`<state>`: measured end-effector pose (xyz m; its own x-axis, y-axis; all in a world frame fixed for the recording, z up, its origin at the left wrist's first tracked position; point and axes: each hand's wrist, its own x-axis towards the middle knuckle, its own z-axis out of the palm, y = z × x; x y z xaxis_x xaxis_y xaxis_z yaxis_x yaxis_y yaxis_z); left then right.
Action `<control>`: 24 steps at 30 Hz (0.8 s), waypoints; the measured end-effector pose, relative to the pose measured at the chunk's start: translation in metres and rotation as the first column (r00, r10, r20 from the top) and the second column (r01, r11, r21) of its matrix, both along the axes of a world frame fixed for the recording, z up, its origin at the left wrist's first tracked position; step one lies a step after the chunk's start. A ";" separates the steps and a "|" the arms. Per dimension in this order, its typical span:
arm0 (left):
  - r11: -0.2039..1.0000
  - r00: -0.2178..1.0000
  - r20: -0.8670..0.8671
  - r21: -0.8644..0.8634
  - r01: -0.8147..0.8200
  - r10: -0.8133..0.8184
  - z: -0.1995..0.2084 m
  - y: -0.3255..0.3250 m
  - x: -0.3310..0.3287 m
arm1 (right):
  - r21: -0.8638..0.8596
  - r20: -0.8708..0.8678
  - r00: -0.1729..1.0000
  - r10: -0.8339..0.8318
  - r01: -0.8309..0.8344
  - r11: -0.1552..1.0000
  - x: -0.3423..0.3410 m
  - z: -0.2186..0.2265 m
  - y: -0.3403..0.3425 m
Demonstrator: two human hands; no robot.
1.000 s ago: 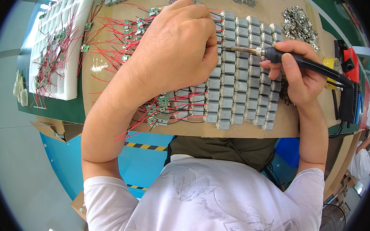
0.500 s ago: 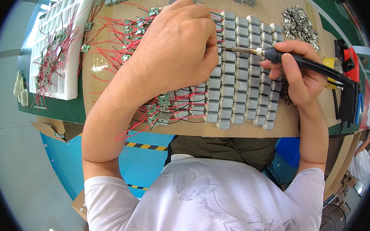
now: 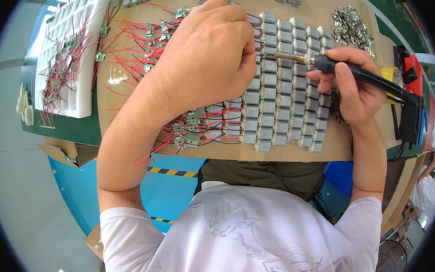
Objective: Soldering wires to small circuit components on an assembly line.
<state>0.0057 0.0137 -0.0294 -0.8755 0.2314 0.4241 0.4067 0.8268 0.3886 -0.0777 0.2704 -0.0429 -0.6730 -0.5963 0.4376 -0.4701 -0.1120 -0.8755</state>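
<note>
Small grey metal motors [image 3: 281,101] lie side by side in rows across the brown board. My left hand [image 3: 215,56] is closed over the left part of the rows, its fingertips pinched together among the wires; what they hold is hidden behind the hand. In my right hand [image 3: 358,90] is a soldering iron [image 3: 325,64], gripped by its black handle. Its metal tip points left, close to the motors beside my left fingers; whether it touches one I cannot tell. Red and black wires run from the left-hand motors to small green circuit boards [image 3: 192,118].
A white foam tray [image 3: 83,94] at the left bears more wired boards. Piles of small metal pieces [image 3: 353,28] lie at the far right, others at the far edge. Yellow tape [image 3: 389,78] and a black stand [image 3: 410,121] are on the right. A cardboard box [image 3: 74,150] sits below left.
The soldering iron and my right hand have shifted slightly to the right and away from me. My left hand keeps its place.
</note>
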 end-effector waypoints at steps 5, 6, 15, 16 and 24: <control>1.000 1.000 0.010 0.002 -0.002 0.002 0.002 0.001 0.000 | 0.015 0.021 0.999 -0.035 0.035 0.999 0.002 0.003 0.001; 1.000 1.000 0.009 0.001 -0.002 0.002 0.002 0.001 0.000 | 0.018 0.026 0.999 -0.037 0.037 0.999 0.002 0.004 0.001; 1.000 1.000 0.007 0.002 0.005 -0.005 0.003 0.001 -0.001 | -0.031 0.017 0.999 -0.038 0.039 0.999 -0.001 0.003 0.002; 1.000 1.000 0.018 -0.015 0.002 -0.002 0.003 0.001 -0.001 | -0.032 0.013 0.999 -0.042 0.043 0.999 -0.002 0.003 0.002; 1.000 1.000 0.003 0.011 0.020 -0.020 0.006 0.002 -0.001 | -0.092 0.025 0.997 -0.071 0.073 0.993 -0.002 0.010 0.000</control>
